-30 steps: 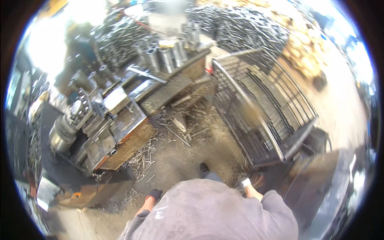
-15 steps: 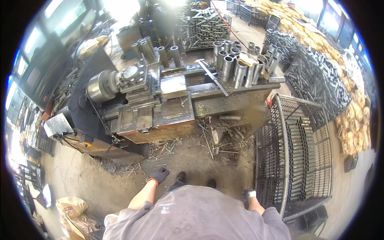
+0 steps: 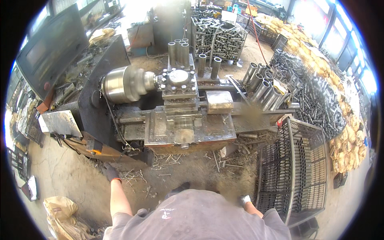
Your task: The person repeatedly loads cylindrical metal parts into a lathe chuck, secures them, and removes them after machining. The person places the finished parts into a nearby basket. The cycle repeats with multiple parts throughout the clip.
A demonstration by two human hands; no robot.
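Note:
My left hand (image 3: 111, 173), in a dark glove with an orange cuff, reaches out low in front of the lathe (image 3: 192, 138), near its headstock base. Its fingers look stretched out with nothing in them. By my right side hangs my right hand (image 3: 245, 200) in a pale glove, close to the wire basket; its fingers are too small to make out. The lathe's chuck (image 3: 124, 85) is a shiny metal cylinder facing the bolted tool post (image 3: 178, 76). A pale metal block (image 3: 219, 101) sits on the carriage. Behind it, a caliper (image 3: 237, 89) lies on the bed.
Metal tubes (image 3: 262, 90) stand grouped at the lathe's right end, with several more (image 3: 179, 52) behind the tool post. A wire basket (image 3: 294, 172) full of parts stands at my right. Metal shavings (image 3: 138, 176) litter the floor. A paper sack (image 3: 60, 208) lies at lower left.
My left hand has moved left and forward, its arm stretching out toward the headstock base. The view has shifted, so the lathe appears farther right. My right hand stays low at my side.

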